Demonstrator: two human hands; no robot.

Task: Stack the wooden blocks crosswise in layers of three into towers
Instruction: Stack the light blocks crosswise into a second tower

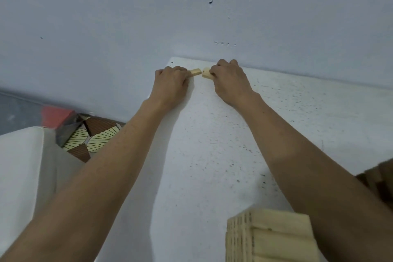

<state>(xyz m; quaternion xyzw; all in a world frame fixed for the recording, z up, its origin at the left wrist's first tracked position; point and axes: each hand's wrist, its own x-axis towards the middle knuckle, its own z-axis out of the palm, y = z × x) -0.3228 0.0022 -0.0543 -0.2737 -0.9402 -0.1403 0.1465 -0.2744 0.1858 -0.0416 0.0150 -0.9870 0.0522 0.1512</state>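
reaching far forward, both arms are stretching across a white speckled bench toward its far edge, where it is meeting a pale blue-grey wall. the left hand is curling closed around a small wooden block, whose pale end is sticking out to the right past the fingers. the right hand is likewise closing around a second wooden block, whose end is poking out to the left. the two block ends are facing each other, just beside one another with a thin gap showing between them, near the back edge of the bench. whether the blocks are resting on the bench or being held slightly above it is hard to tell from this angle.

sitting close to the camera at the bottom, a finished tower of pale wooden blocks is standing on the bench, its layers showing as crossed rows, partly behind the right forearm. at the right edge, a darker heap of blocks is peeking out, in shadow and partly cut off by the frame.

lying off the bench to the left, a white cloth-like surface is filling the lower corner, and beyond it patterned fabric with brown and cream leaf shapes is showing, next to something red.
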